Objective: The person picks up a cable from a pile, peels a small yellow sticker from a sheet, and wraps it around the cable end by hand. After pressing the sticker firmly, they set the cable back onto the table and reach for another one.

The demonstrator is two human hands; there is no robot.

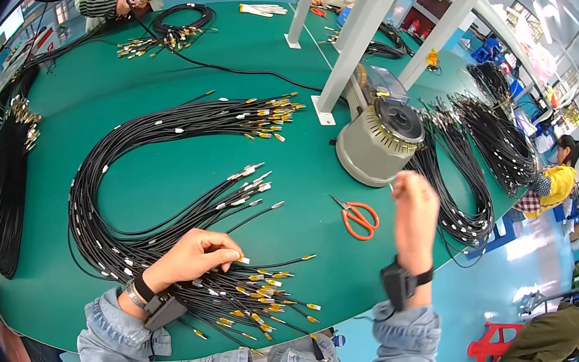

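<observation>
Pinched between the thumb and fingertips of the left hand (196,255) is one yellow-tipped cable end, drawn from the cable bundle (156,184) that loops in a wide U across the green table (247,64). That bundle's nearer ends fan out just beside the hand, toward the table's near edge.

Far left, a second dark cable bundle (1,192) hangs at the table rim; its lower end is cut off by the picture's dark border. Right of the looped bundle lie orange-handled scissors (359,219), flat on the table. Behind them stands a grey tape dispenser (378,138); its contents cannot be made out.

Raised above the table edge, the right hand (413,209) shows its back, fingers curled; whether it grips anything cannot be told. More cable coils (468,176) lie beyond it, partly hidden by the hand.
</observation>
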